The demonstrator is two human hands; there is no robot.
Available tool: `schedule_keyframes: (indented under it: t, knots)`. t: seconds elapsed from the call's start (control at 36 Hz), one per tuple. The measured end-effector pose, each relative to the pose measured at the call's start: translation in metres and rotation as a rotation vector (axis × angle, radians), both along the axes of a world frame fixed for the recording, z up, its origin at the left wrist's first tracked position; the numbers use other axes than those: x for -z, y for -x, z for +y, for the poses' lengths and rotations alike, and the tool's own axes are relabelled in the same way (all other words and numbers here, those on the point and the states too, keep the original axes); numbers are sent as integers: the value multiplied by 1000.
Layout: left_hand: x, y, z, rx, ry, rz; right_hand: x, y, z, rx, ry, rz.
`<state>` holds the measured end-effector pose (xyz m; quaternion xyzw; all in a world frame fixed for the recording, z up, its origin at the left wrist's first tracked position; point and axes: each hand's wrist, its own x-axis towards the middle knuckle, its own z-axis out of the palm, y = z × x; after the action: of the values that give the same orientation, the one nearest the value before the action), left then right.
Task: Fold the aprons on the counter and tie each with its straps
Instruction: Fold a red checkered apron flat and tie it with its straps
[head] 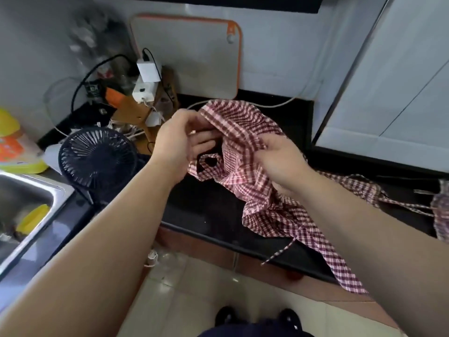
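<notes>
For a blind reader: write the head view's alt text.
The left hand and right hand grip a crumpled red-checked apron over a black counter, its hem hanging off the edge. A black fan and steel sink sit left.

A single wide-angle camera, worn on the person's head, looks forward and steeply down over a black counter (213, 215). It sits close to the work: the forearms (109, 239) enter from the bottom corners and converge near the frame's middle, where the left hand (179, 144) and right hand (279, 164) hold a red checked apron (243, 122). The top of the view reaches the wall and a cutting board (189, 59) leaning on it. The left edge takes in a steel sink (31, 186) and a dark fan (97, 159), the right a tilted white cabinet door (401, 81). The bottom shows tiled floor (194, 288) and shoe tips (224, 314).
</notes>
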<state>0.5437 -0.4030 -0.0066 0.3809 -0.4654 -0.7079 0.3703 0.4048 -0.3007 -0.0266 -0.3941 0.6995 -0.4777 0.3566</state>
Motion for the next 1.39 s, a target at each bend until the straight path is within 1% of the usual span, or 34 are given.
schedule_keyframes:
  t: [0.03, 0.06, 0.08, 0.11, 0.14, 0.17, 0.22, 0.25, 0.33, 0.39, 0.44, 0.47, 0.53, 0.61, 0.69, 0.72, 0.78, 0.83, 0.92, 0.94, 1.0, 1.08, 1.14, 1.17, 1.22, 1.28, 1.33, 1.39]
  knots:
    - [7, -3, -7, -113, 103, -128, 0, 7, 1, 50, 10, -46]
    - [14, -5, -12, -177, 253, -324, -1, 13, 4, 96, 9, -70]
    - [21, -3, -16, -159, 412, -506, -2, 21, 7, 141, 7, -95]
    - [28, -3, -17, -93, 556, -637, -4, 26, 12, 166, 0, -122]
    - [33, 0, -17, 9, 656, -700, -5, 29, 17, 171, -7, -151]
    - [36, 5, -15, 137, 719, -709, -8, 32, 22, 162, -24, -154]
    - [40, 25, -7, 404, 783, -692, -12, 40, 35, 174, -70, -122]
    - [42, 36, -2, 489, 807, -686, -14, 44, 44, 181, -101, -91]
    - [42, 66, 8, 604, 879, -646, -18, 55, 68, 226, -223, -37]
    - [37, 81, 18, 679, 978, -600, -20, 59, 82, 181, -339, -40]
    - [34, 96, 33, 770, 1126, -572, -22, 63, 97, 159, -420, 14]
    - [33, 103, 43, 809, 1194, -571, -24, 66, 105, 159, -443, 53]
    - [34, 115, 61, 847, 1268, -546, -26, 72, 122, 175, -458, 129]
    - [35, 125, 87, 902, 1228, -503, -25, 77, 147, 197, -497, 202]
    - [32, 130, 115, 1005, 1212, -485, -23, 80, 176, 176, -512, 155]
    - [31, 130, 122, 1043, 1180, -474, -22, 80, 183, 166, -508, 163]
    - [29, 131, 147, 1119, 1036, -484, -17, 85, 206, 202, -492, 157]
    - [32, 129, 169, 1124, 941, -531, -11, 89, 229, 233, -477, 161]
    - [52, 119, 204, 964, 790, -619, -3, 93, 271, 224, -396, 198]
    - [59, 113, 209, 899, 719, -644, 0, 93, 280, 219, -378, 172]
    - [79, 98, 237, 805, 586, -687, 5, 89, 309, 127, -414, 155]
    - [102, 66, 282, 848, 353, -744, 25, 77, 340, -110, -562, 358]
    - [111, 44, 305, 876, 207, -771, 47, 70, 350, -206, -563, 510]
    - [113, 27, 321, 846, 145, -772, 58, 63, 357, -239, -530, 567]
    - [118, 5, 333, 735, 101, -769, 69, 55, 363, -180, -447, 640]
    - [119, -24, 344, 616, 83, -737, 71, 39, 367, -185, -391, 627]
    - [118, -46, 352, 586, 99, -719, 67, 19, 368, -278, -345, 561]
    - [121, -62, 359, 581, 147, -709, 62, -6, 367, -415, -346, 484]
